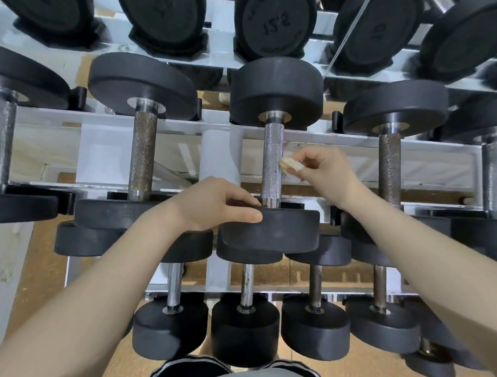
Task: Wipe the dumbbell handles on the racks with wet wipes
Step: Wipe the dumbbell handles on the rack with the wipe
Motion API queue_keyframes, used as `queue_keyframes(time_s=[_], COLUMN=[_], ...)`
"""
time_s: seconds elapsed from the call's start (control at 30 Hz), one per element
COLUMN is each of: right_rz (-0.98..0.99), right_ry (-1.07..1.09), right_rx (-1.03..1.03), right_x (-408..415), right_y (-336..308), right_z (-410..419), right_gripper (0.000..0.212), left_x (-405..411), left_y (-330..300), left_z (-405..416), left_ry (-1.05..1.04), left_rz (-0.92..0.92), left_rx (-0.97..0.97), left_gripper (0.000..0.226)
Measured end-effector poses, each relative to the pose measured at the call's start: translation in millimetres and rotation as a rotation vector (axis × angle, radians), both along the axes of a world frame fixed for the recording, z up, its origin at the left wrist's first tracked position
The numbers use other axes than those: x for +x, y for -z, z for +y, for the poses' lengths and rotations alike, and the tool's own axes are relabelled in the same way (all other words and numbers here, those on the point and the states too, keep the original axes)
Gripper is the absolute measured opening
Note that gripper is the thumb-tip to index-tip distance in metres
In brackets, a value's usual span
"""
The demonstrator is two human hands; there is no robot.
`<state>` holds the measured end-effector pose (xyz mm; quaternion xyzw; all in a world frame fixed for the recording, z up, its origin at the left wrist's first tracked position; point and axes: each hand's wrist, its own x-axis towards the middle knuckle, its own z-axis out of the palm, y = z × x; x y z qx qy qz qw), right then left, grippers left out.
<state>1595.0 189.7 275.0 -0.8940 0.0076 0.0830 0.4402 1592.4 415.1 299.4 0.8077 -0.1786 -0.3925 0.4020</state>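
A black dumbbell with a knurled chrome handle (272, 161) lies on the middle tier of the white rack (428, 152), at the centre of the view. My left hand (216, 202) rests on its near black head (272, 233), with the fingers lying over the head's top edge. My right hand (326, 167) pinches a small crumpled, soiled wet wipe (290, 165) and holds it against the right side of that handle, about halfway along.
Other dumbbells lie side by side on the same tier, with handles at the left (142, 156) and the right (390, 168). Bigger ones fill the upper tier (274, 19) and smaller ones the lower tier (247, 286). A tan floor shows below the rack.
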Motion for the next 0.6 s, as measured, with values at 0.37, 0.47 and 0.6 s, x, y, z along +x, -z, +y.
queue_keyframes(time_s=[0.37,0.47,0.6], right_rz=[-0.296,-0.151,0.165], right_ry=[-0.354,-0.691,-0.346], right_rx=[-0.502,-0.489,-0.223], right_x=[19,8,-14], right_y=[-15,-26,-41], right_z=[38,34,10], right_gripper=[0.032,0.028,0.011], left_x=[-4,-3,-3], left_y=[-1,-2,-5], left_z=[1,1,1], left_ry=[0.009,0.020,0.025], left_rz=[-0.048,-0.030,-0.065], left_rx=[-0.048,-0.021,0.036], left_gripper=[0.026,0.027,0.025])
